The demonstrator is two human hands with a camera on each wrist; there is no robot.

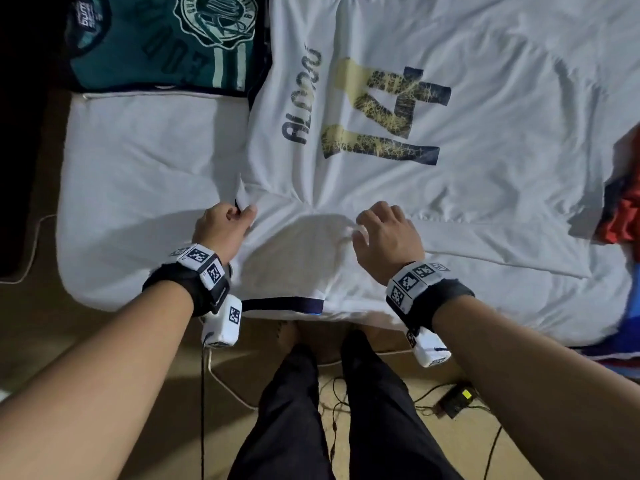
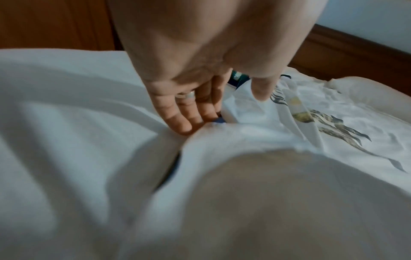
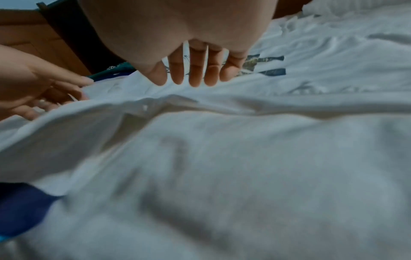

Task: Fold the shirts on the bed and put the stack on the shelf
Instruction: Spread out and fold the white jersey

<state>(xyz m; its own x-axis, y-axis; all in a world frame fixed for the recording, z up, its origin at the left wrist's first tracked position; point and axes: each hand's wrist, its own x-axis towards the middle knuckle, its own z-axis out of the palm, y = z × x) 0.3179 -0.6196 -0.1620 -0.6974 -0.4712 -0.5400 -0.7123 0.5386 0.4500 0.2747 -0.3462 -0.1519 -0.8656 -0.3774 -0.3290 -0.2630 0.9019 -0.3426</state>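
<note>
A white shirt (image 1: 450, 161) bears the number "14" beneath a partly legible name; a green shirt's (image 1: 166, 43) collar label reads "bum".

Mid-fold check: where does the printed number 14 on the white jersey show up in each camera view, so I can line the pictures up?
Head: the number 14 sits upper centre, on the white jersey.
Left wrist: right of centre, beyond the left hand, seen slantwise.
Right wrist: only part shows, just right of the right hand, at upper centre-right.
Shared landmark: the jersey's dark navy trim.
</note>
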